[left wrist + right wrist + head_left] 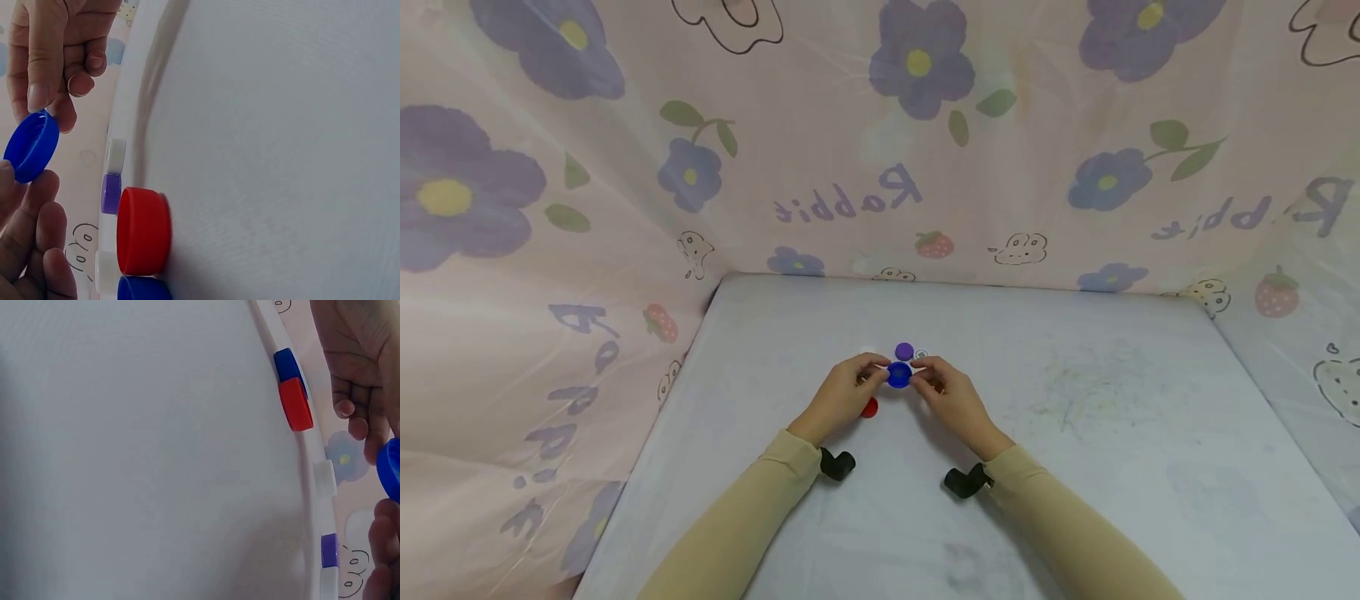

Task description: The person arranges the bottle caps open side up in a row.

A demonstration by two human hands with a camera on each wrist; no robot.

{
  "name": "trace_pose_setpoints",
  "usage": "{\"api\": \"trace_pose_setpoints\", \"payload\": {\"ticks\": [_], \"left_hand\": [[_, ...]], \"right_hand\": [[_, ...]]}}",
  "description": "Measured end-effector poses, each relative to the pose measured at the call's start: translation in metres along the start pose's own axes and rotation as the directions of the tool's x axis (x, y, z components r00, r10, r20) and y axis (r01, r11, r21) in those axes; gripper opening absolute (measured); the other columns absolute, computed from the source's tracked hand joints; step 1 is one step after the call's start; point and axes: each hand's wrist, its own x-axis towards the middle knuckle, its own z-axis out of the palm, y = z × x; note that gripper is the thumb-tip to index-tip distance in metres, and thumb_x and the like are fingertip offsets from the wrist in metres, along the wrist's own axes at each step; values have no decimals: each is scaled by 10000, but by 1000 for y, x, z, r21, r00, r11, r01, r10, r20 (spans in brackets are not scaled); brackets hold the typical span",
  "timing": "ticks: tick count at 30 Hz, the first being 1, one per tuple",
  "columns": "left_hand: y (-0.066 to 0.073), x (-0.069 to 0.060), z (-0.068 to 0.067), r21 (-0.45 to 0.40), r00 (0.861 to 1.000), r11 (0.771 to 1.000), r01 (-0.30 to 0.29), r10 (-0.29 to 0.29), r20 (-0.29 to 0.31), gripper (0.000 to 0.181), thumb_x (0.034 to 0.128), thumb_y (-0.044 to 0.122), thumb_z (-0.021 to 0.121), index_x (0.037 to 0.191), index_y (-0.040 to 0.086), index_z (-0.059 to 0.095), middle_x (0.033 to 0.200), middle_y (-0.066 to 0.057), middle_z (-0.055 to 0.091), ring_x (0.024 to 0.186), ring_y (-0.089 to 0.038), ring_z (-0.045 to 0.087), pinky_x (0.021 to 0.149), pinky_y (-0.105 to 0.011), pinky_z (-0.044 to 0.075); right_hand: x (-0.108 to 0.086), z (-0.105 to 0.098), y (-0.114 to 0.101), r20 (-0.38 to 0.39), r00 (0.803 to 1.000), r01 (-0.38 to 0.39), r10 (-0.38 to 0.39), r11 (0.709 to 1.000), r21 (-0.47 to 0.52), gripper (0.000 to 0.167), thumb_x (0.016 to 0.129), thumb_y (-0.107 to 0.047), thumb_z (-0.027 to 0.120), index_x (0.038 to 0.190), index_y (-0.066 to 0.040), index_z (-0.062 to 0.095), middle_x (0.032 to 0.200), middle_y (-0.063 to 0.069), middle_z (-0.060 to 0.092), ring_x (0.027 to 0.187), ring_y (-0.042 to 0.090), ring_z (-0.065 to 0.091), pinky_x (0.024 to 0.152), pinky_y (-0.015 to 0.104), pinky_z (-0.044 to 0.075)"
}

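Note:
A blue bottle cap (899, 375) is held up between both hands, its hollow inner side partly visible. My left hand (844, 390) pinches its left edge between thumb and fingers. On the opposite edge, my right hand (957, 402) grips it with thumb and fingertips, as the left wrist view also shows. Below them on the table lie a red cap (869, 407), a purple cap (904, 352) and a white cap (922, 355). The left wrist view shows another blue cap (145, 289) beside the red one and a second white cap (107, 275); my left hand mostly hides these from above.
A white-covered table (1075, 500) spreads around the hands, with faint stains at the right. Printed flower-and-rabbit curtains (850, 125) stand behind it and at both sides. A black wrist mount (838, 464) juts from the left sleeve, and a like one (964, 481) from the right.

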Motion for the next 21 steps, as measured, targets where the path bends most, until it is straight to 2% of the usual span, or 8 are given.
{"api": "trace_pose_setpoints", "payload": {"ticks": [5,11,16,21], "left_hand": [[0,-1,-1,-9,1000,1000,3,-3,3,303,991,290,571,1265,163,598,989,32,689,866,-117,618,786,-344,500],[0,-4,-2,-23,1000,1000,9,-8,21,250,996,286,562,1231,216,613,1003,-28,695,879,-160,629,785,-355,497],[2,-6,-5,-7,1000,1000,4,-4,26,273,986,280,582,1247,209,615,1000,-13,688,870,-129,612,795,-349,495],[3,-6,-8,-14,999,1000,13,-12,38,329,930,217,671,1254,187,618,972,50,661,858,-113,601,771,-324,504]], "right_hand": [[0,3,2,33,999,15,-15,1000,-8,313,904,-150,702,1203,-165,612,908,-44,674,726,141,566,606,272,463],[0,6,4,50,999,14,-14,1000,1,361,874,-147,737,1209,-162,604,887,-55,654,728,116,587,596,269,467],[0,8,3,48,999,10,-10,1000,-14,363,878,-162,734,1215,-164,599,886,-61,653,737,112,585,608,272,466],[1,9,1,52,999,6,-5,1000,-23,356,884,-169,728,1215,-166,597,885,-59,653,741,115,582,616,276,470]]}}
